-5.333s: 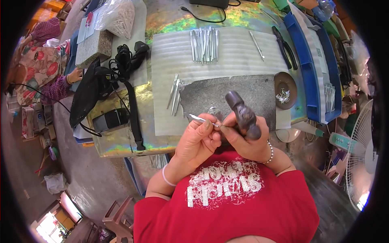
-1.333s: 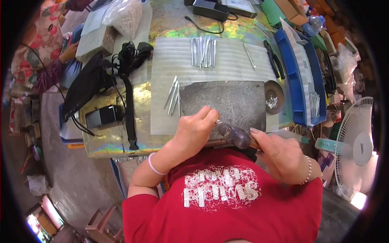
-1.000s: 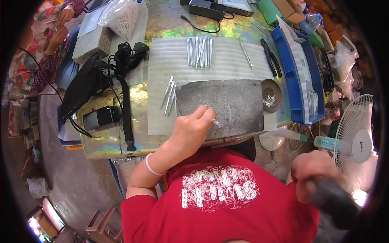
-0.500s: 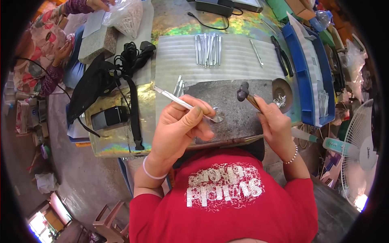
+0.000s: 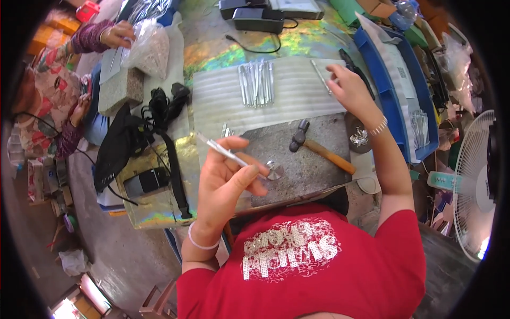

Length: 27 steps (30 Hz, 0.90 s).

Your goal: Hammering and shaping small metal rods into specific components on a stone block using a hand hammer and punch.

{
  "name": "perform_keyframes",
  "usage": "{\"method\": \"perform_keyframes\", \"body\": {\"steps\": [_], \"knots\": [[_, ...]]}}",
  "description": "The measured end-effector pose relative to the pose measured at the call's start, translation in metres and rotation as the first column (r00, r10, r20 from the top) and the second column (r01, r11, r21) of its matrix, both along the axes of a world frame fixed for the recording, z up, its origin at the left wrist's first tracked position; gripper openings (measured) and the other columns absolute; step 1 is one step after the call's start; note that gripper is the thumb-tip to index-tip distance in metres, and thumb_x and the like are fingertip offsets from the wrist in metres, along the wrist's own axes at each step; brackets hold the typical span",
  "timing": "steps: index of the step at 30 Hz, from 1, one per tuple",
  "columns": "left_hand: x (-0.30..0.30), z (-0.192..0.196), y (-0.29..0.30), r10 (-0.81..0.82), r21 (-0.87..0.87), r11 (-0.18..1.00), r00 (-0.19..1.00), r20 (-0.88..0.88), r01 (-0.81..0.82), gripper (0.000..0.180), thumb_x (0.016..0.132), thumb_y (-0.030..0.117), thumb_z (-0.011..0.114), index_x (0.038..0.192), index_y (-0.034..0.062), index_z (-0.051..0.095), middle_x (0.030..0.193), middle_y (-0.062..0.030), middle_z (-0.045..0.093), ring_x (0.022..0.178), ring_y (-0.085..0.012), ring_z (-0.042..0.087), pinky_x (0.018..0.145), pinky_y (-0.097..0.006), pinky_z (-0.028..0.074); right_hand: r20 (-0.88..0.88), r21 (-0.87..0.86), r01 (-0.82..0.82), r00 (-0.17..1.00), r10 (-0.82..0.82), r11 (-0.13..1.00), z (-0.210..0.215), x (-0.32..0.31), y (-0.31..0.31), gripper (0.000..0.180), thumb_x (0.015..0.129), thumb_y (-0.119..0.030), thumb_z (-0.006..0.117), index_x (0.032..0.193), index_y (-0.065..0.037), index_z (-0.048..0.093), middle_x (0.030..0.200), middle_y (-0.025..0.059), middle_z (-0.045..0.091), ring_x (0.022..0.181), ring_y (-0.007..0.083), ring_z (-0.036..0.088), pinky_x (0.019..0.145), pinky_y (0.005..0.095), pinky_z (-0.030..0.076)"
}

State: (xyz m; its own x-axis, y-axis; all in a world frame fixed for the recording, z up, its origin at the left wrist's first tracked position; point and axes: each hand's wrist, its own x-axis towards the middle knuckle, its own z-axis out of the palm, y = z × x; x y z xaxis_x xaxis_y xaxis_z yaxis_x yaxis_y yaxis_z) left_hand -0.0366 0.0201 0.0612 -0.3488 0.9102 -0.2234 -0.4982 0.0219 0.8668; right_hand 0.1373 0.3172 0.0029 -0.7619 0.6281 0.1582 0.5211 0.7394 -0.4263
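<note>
The hammer [image 5: 321, 149] had been laid down on the grey slab [image 5: 297, 159], the emptied right hand [image 5: 348, 87] was stretched, fingers loose, beyond it toward a single rod [image 5: 320, 77], while a thin metal rod [image 5: 226, 153] was pinched in the left hand [image 5: 226, 183].

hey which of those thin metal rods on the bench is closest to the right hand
The single metal rod lying alone on the ribbed white mat, just left of the right hand. The bundle of rods lies farther left, and the left hand holds another.
</note>
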Motion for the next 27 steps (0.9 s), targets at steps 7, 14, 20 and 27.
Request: {"method": "perform_keyframes", "body": {"steps": [7, 14, 20, 27], "knots": [[0.002, -0.008, -0.014, 0.015, -0.001, 1.0, 0.953, -0.302, -0.016, 0.02, 0.094, 0.012, 0.053, 0.107, -0.0034, 0.053, 0.086, -0.0115, 0.065, 0.065, -0.0122, 0.062, 0.057, -0.021, 0.05, 0.155, 0.014, 0.059, 0.986, -0.06, 0.998, -0.047, -0.042, 0.047, 0.031, 0.073, -0.012, 0.059, 0.098, 0.002, 0.049, 0.084, 0.0244, 0.061, 0.084, 0.0398, 0.06, 0.074, 0.0465, 0.046], [0.007, 0.003, -0.015, -0.029, -0.053, 0.999, 0.952, -0.305, 0.014, 0.019, 0.092, 0.006, 0.053, 0.107, -0.0034, 0.06, 0.077, -0.0058, 0.065, 0.064, -0.007, 0.059, 0.054, -0.018, 0.045, -0.033, -0.215, -0.033, 0.999, 0.027, 0.976, 0.046, -0.02, -0.004, 0.015, 0.078, -0.006, 0.056, 0.09, 0.002, 0.053, 0.071, 0.0098, 0.056, 0.062, 0.019, 0.056, 0.058, 0.031, 0.045], [0.012, -0.015, -0.002, -0.064, 0.127, 0.98, 0.839, -0.54, 0.156, 0.021, 0.091, 0.0, 0.052, 0.111, -0.0069, 0.058, 0.092, -0.0114, 0.065, 0.082, -0.0134, 0.063, 0.072, -0.022, 0.05, -0.293, -0.715, -0.315, 0.946, 0.141, 0.624, 0.094, 0.005, -0.114, 0.013, 0.085, -0.002, 0.056, 0.096, -0.001, 0.05, 0.072, 0.0025, 0.054, 0.062, 0.0069, 0.054, 0.055, 0.0218, 0.045], [0.037, -0.02, -0.003, -0.037, 0.137, 0.988, 0.981, -0.192, 0.064, 0.019, 0.09, -0.003, 0.055, 0.109, -0.0047, 0.053, 0.102, -0.0096, 0.063, 0.091, -0.0108, 0.061, 0.077, -0.022, 0.05, -0.442, -0.735, -0.366, 0.897, 0.004, 0.57, 0.079, -0.001, -0.17, 0.012, 0.087, -0.002, 0.057, 0.098, 0.002, 0.053, 0.076, 0.0057, 0.058, 0.066, 0.011, 0.063, 0.052, 0.0217, 0.047]]}}
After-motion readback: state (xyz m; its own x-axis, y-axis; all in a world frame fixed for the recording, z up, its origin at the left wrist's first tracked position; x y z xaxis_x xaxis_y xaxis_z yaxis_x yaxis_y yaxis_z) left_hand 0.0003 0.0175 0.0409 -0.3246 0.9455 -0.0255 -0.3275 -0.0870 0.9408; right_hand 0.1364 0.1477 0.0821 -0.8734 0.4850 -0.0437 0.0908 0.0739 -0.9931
